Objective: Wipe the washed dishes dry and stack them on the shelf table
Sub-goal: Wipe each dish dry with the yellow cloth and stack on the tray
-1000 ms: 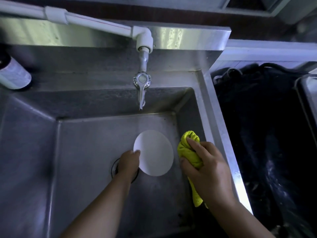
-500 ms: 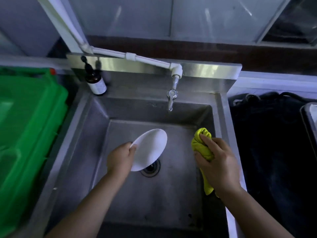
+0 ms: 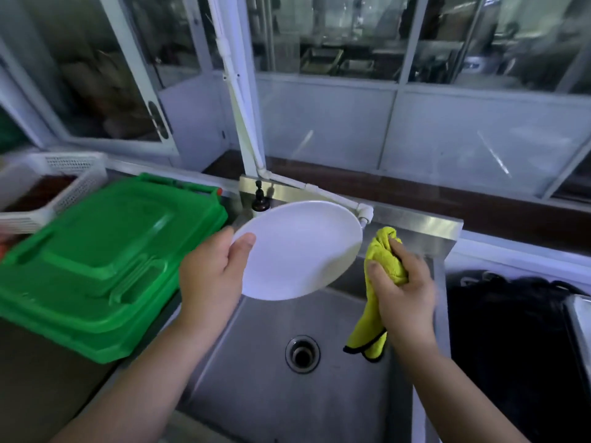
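Basket [image 3: 64,174], white and perforated, was recorded far left, green crate [image 3: 105,251] beside it. Left hand [image 3: 211,276]: the plate's rim was pinched, thumb on its face, fingers hidden behind. White plate [image 3: 297,251]: lifted clear of the sink [image 3: 256,394] since a moment earlier and held tilted above it. Yellow cloth [image 3: 383,260]: bunched in the curled right hand [image 3: 403,292], just beside the plate's right rim. Wiping was judged imminent; stacking not yet done.

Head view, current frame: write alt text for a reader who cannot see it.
The left hand holds a round white plate by its rim, tilted, above a stainless steel sink, while the right hand grips a bunched yellow cloth close beside it. A green plastic lidded bin stands left of the sink.
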The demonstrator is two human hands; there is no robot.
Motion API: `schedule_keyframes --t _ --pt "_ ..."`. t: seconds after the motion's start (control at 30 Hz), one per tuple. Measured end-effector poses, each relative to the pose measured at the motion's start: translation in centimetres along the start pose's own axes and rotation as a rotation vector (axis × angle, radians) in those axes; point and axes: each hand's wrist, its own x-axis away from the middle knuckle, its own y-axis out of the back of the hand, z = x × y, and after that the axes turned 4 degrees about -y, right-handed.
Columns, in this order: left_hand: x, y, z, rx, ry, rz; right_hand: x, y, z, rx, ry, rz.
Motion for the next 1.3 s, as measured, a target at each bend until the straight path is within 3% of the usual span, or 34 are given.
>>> schedule_keyframes --t 0.13,0.33,0.6,0.67,0.73,0.83,0.97,1.2,1.3 --pt "-0.7 2.3 -2.9 0.104 -0.01 -0.098 0.3 -0.2 3.8 -0.099 0.151 0.002" --pt "-0.9 4.4 -5.9 0.234 -0.087 -0.187 0.7 0.2 7.3 -0.227 0.226 -0.053" --pt "-2.4 6.6 -7.7 0.369 -0.116 -0.275 1.2 -0.6 10.9 -0.231 0.405 -0.121" --pt "-3.2 7.2 -7.7 0.399 -0.094 -0.306 1.3 -1.0 12.1 -0.178 0.533 -0.191" --pt "-3.9 7.8 -7.7 0.412 -0.079 -0.327 1.1 -1.5 13.7 -0.043 0.775 -0.302" --pt "-4.6 8.5 -8.0 0.416 -0.092 -0.326 0.1 -2.6 15.9 0.35 1.185 -0.461" --pt "-5.4 9.0 -7.5 0.489 -0.046 -0.265 -1.1 -4.3 18.0 0.511 1.17 -0.523" --pt "-6.5 9.5 -6.7 0.529 -0.082 -0.237 2.6 -10.0 20.0 0.512 1.358 -0.294" --pt "-6.9 10.4 -6.3 0.482 -0.127 -0.233 1.7 -9.8 20.6 0.529 1.366 -0.385"
